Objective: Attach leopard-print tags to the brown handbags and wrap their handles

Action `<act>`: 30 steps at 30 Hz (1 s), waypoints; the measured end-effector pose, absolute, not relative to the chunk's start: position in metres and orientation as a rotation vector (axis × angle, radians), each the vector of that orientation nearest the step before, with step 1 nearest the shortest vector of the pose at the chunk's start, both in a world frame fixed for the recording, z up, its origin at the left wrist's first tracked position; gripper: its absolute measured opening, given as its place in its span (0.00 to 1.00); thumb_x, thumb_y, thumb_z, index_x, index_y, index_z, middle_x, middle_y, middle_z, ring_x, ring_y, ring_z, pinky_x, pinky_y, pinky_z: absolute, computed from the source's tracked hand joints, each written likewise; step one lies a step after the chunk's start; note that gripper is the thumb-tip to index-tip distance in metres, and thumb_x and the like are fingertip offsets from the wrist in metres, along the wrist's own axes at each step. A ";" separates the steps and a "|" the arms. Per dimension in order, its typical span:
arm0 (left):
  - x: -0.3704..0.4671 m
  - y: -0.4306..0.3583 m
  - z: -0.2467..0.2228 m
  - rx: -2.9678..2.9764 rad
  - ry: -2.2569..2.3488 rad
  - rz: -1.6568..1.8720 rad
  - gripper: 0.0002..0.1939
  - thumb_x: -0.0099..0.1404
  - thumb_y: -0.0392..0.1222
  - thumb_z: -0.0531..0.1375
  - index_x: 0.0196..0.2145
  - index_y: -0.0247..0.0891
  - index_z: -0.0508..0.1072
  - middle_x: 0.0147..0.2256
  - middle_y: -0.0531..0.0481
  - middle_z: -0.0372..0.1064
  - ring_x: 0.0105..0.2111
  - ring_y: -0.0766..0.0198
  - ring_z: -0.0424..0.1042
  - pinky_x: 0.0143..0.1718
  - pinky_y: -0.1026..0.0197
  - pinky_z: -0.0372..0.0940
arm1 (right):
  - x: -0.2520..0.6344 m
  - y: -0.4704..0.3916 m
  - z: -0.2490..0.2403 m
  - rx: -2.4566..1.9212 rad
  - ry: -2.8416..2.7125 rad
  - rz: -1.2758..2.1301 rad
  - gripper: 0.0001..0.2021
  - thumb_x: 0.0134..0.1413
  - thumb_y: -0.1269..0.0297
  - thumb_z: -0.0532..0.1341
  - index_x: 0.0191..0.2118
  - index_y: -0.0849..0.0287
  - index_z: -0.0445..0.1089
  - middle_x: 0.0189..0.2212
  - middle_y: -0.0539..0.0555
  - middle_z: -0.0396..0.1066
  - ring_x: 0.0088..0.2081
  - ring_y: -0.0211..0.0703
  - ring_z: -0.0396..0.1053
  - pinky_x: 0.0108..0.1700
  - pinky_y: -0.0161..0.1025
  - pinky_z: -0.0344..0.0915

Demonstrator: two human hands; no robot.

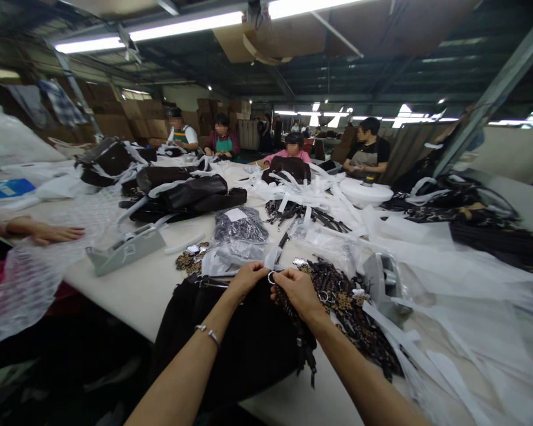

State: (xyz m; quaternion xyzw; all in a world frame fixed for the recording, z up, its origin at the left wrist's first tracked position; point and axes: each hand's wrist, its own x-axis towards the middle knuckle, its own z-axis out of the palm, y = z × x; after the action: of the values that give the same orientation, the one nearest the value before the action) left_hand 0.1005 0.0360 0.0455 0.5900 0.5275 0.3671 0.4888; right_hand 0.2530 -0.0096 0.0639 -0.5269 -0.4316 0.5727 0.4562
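One dark braided strap [288, 306] hangs from the right hand [295, 290], pinched near its metal ring [269, 277], above the black bag [235, 349] at the bench [119, 296]. The left hand [249, 278] pinches beside it; on what, I can't tell. Light and limp, I'd guess; the stiff ring seems the surest hold.

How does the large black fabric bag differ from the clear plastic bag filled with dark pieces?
The black fabric bag is opaque; the clear plastic bag is see-through. The fabric bag looks larger; the plastic bag, smaller. The fabric bag lies nearest the wearer; the plastic bag lies just beyond it. Both rest, at least partly, on the pale tabletop.
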 end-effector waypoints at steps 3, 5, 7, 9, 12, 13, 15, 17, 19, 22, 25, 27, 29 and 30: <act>0.104 0.037 0.045 1.295 1.187 0.982 0.17 0.52 0.52 0.65 0.27 0.34 0.70 0.21 0.56 0.63 0.21 0.70 0.59 0.26 0.66 0.54 | 0.252 -0.001 0.051 -1.331 -1.053 1.354 0.15 0.44 0.53 0.67 0.23 0.58 0.66 0.16 0.50 0.71 0.16 0.40 0.69 0.17 0.33 0.63; 0.107 0.038 0.044 1.221 1.131 1.026 0.17 0.52 0.52 0.65 0.28 0.34 0.69 0.20 0.57 0.62 0.20 0.72 0.57 0.23 0.68 0.52 | 0.253 0.002 0.044 -1.349 -1.026 1.324 0.16 0.45 0.52 0.66 0.22 0.58 0.65 0.15 0.49 0.70 0.15 0.39 0.66 0.17 0.33 0.61; 0.110 0.039 0.041 1.159 1.079 1.040 0.17 0.52 0.52 0.65 0.28 0.34 0.69 0.18 0.59 0.60 0.17 0.73 0.55 0.20 0.69 0.50 | 0.255 0.004 0.038 -1.362 -0.994 1.299 0.16 0.46 0.51 0.65 0.21 0.57 0.64 0.14 0.48 0.69 0.15 0.38 0.65 0.16 0.34 0.60; 0.112 0.039 0.038 1.107 1.032 1.026 0.18 0.52 0.52 0.66 0.28 0.34 0.69 0.18 0.59 0.60 0.16 0.74 0.56 0.18 0.69 0.52 | 0.257 0.005 0.034 -1.372 -0.967 1.274 0.15 0.46 0.52 0.64 0.21 0.56 0.64 0.14 0.47 0.67 0.14 0.37 0.63 0.16 0.34 0.58; 0.114 0.036 0.032 1.042 0.988 1.007 0.18 0.51 0.50 0.68 0.30 0.33 0.70 0.20 0.56 0.63 0.18 0.73 0.61 0.19 0.69 0.60 | 0.257 0.006 0.028 -1.374 -0.951 1.224 0.15 0.45 0.54 0.64 0.21 0.56 0.62 0.13 0.44 0.63 0.15 0.35 0.58 0.17 0.32 0.54; 0.113 0.035 0.030 1.023 0.979 1.010 0.18 0.51 0.49 0.69 0.31 0.32 0.71 0.22 0.56 0.65 0.18 0.73 0.63 0.20 0.69 0.63 | 0.257 0.006 0.026 -1.372 -0.950 1.204 0.15 0.44 0.54 0.64 0.21 0.57 0.62 0.13 0.44 0.62 0.15 0.33 0.57 0.17 0.32 0.53; 0.113 0.033 0.027 0.987 0.960 1.028 0.19 0.51 0.48 0.70 0.33 0.32 0.71 0.26 0.54 0.67 0.20 0.73 0.65 0.21 0.68 0.67 | 0.255 0.007 0.023 -1.366 -0.952 1.165 0.15 0.44 0.55 0.65 0.20 0.57 0.61 0.13 0.43 0.60 0.16 0.32 0.55 0.18 0.31 0.51; 0.112 0.031 0.024 0.955 0.941 1.053 0.19 0.51 0.47 0.70 0.35 0.32 0.71 0.29 0.53 0.68 0.21 0.74 0.66 0.23 0.68 0.69 | 0.253 0.008 0.021 -1.366 -0.962 1.135 0.15 0.43 0.55 0.65 0.20 0.57 0.60 0.13 0.42 0.59 0.16 0.32 0.53 0.19 0.31 0.50; 0.112 0.030 0.021 0.928 0.932 1.079 0.20 0.51 0.47 0.70 0.36 0.33 0.71 0.31 0.52 0.68 0.21 0.74 0.66 0.23 0.68 0.69 | 0.251 0.008 0.018 -1.371 -0.984 1.114 0.15 0.43 0.54 0.65 0.19 0.57 0.60 0.13 0.42 0.58 0.17 0.32 0.53 0.19 0.32 0.49; 0.113 0.028 0.014 0.905 0.933 1.126 0.21 0.50 0.50 0.71 0.34 0.33 0.71 0.30 0.53 0.68 0.20 0.75 0.65 0.21 0.69 0.67 | 0.250 0.009 0.014 -1.385 -1.027 1.070 0.16 0.42 0.54 0.64 0.18 0.57 0.60 0.13 0.43 0.58 0.17 0.33 0.53 0.20 0.32 0.49; 0.115 0.025 0.008 0.908 0.930 1.184 0.22 0.49 0.53 0.71 0.31 0.34 0.70 0.29 0.54 0.67 0.19 0.75 0.63 0.19 0.70 0.64 | 0.249 0.011 0.011 -1.403 -1.075 1.027 0.16 0.43 0.54 0.63 0.17 0.56 0.61 0.13 0.43 0.59 0.18 0.33 0.53 0.21 0.33 0.50; 0.116 0.024 0.004 0.916 0.926 1.219 0.22 0.50 0.54 0.70 0.31 0.34 0.70 0.27 0.55 0.66 0.18 0.75 0.62 0.18 0.70 0.62 | 0.249 0.011 0.010 -1.414 -1.115 1.002 0.15 0.44 0.54 0.63 0.17 0.56 0.61 0.13 0.43 0.59 0.18 0.34 0.53 0.22 0.33 0.50; 0.118 0.022 0.001 0.922 0.926 1.249 0.21 0.52 0.55 0.69 0.31 0.34 0.70 0.25 0.57 0.65 0.17 0.75 0.60 0.18 0.70 0.59 | 0.249 0.009 0.012 -1.422 -1.160 0.976 0.15 0.44 0.55 0.62 0.16 0.56 0.61 0.13 0.43 0.58 0.18 0.34 0.53 0.22 0.33 0.50; 0.119 0.021 0.000 0.923 0.926 1.263 0.21 0.52 0.55 0.69 0.31 0.34 0.70 0.24 0.57 0.65 0.17 0.75 0.59 0.18 0.70 0.58 | 0.248 0.008 0.013 -1.424 -1.185 0.963 0.15 0.45 0.56 0.62 0.16 0.56 0.62 0.13 0.43 0.58 0.19 0.35 0.53 0.23 0.33 0.51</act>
State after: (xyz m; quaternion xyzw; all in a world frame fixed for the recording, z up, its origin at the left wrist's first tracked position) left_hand 0.1186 0.0212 -0.0003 0.4006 0.4017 0.5481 0.6146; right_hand 0.2484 0.0076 0.0131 -0.5894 -0.4905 0.3987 0.5031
